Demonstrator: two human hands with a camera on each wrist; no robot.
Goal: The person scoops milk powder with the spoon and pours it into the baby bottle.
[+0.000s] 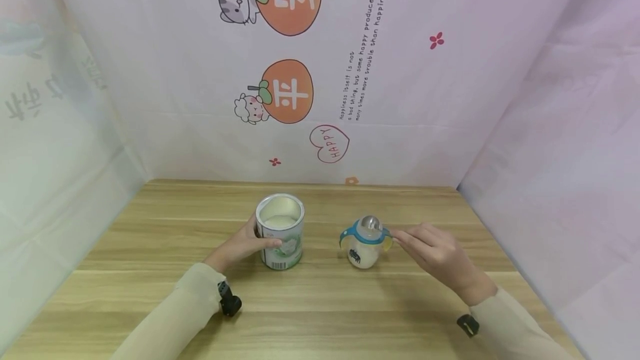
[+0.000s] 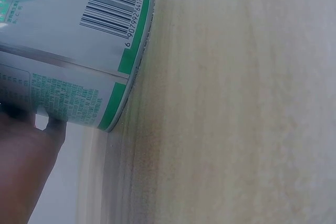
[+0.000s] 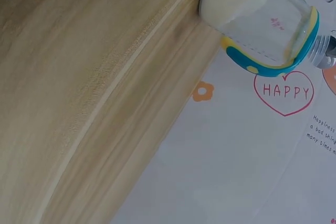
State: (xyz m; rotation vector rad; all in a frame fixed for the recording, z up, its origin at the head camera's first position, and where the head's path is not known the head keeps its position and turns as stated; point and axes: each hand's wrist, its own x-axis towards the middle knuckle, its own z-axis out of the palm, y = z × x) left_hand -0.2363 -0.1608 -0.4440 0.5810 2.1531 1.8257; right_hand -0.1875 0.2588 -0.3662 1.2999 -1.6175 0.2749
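Pale contents [image 1: 280,222] inside the can [image 1: 291,244] show only in head view.

Pale cream long sleeves [image 1: 167,315], lightly creased; small black wrist devices [image 1: 230,302]; hands [image 1: 445,254] bare.

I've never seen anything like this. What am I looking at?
There's no machine: a person works bare-handed. The wide picture comes from a camera on the head, the other two from black wrist cameras. On the light wooden table are an open, white-and-green cylindrical can and a clear, blue-and-yellow-handled bottle. The left hand grips the can; the right hand pinches what looks like a silver metal spoon at the bottle's mouth.
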